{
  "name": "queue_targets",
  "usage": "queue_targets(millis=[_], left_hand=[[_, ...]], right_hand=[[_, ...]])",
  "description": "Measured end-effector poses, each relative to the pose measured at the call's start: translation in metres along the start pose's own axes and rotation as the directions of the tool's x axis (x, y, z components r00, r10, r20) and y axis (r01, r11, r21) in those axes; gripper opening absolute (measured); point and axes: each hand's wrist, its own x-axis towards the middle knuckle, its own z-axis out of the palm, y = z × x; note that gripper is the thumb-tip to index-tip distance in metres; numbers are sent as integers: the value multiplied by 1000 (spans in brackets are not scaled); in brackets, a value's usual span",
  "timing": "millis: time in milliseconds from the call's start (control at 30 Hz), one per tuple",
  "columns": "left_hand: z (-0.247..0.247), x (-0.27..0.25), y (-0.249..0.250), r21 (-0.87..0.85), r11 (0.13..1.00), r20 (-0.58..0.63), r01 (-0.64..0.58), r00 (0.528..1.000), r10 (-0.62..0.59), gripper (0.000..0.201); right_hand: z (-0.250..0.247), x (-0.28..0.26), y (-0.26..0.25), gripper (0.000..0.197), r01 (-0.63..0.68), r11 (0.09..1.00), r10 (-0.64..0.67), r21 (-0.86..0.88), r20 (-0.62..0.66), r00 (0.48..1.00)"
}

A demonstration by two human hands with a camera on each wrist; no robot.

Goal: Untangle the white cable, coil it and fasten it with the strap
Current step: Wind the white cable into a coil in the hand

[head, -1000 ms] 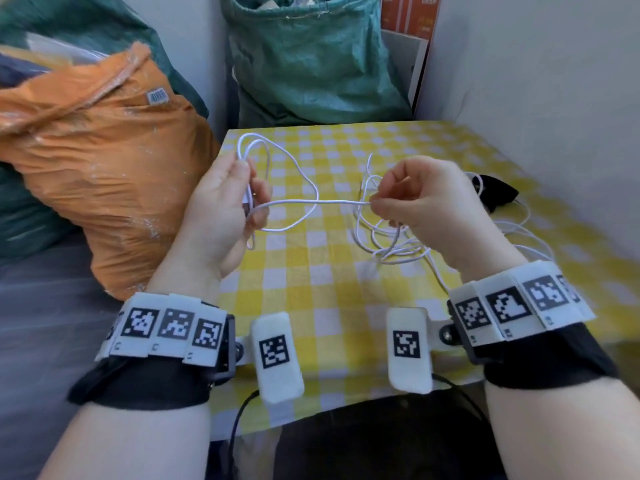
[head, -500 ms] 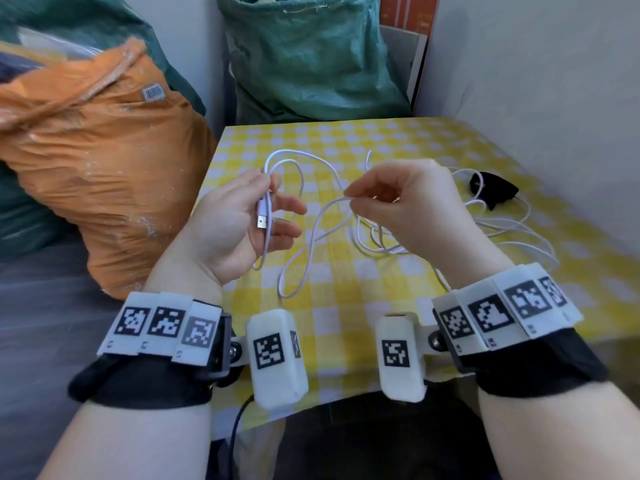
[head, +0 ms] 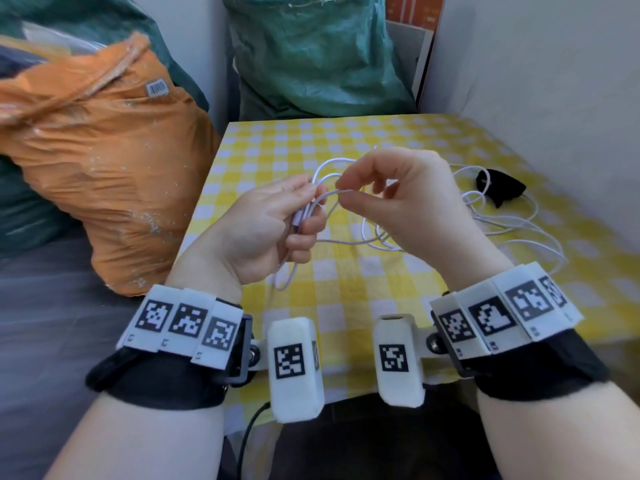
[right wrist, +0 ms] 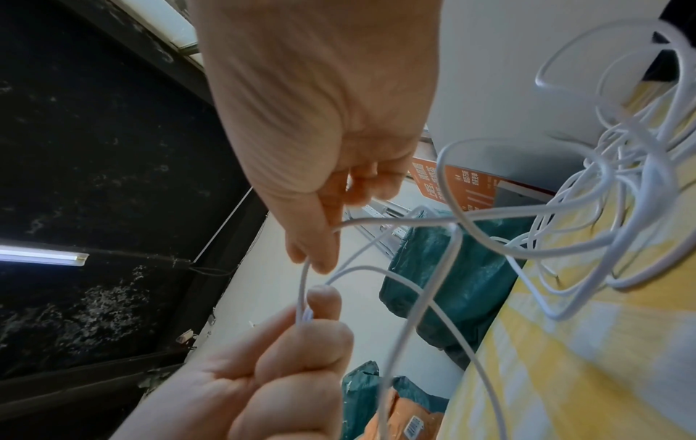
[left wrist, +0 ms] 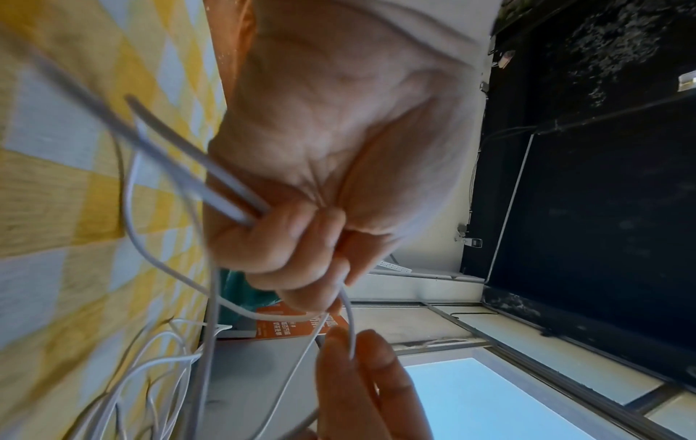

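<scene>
white cable (head: 349,192): first loops up between my hands, rest tangled on checked desk (head: 346,282) | left hand (head: 263,233) clamps gathered turns, anchoring coil | right hand (head: 398,195) pinches next loop to feed | black strap (head: 498,183) waits aside.

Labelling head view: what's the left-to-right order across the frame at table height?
orange sack → left hand → right hand → black strap. The white cable spans both hands and the table, so it is left out.

Head downward; wrists close, shared hands (head: 311,209)
</scene>
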Motion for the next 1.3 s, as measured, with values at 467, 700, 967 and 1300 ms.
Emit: queue_targets(millis=[467,700,967,1300], left_hand=[[-9,3,2,-211,971,176,115,981,-78,31],[-39,10,-2,-662,688,374,298,926,-41,38],[-53,10,-8,-700,642,311,314,943,-122,44],[-54,12,-12,-666,654,382,358,917,-113,43]], right_hand=[[-2,-2,7,18,-316,826,268,466,168,949],[-7,1,20,38,-358,907,347,223,84,934],[-9,3,33,16,-503,835,517,224,-7,856],[-14,3,24,12,-577,520,577,630,239,781]])
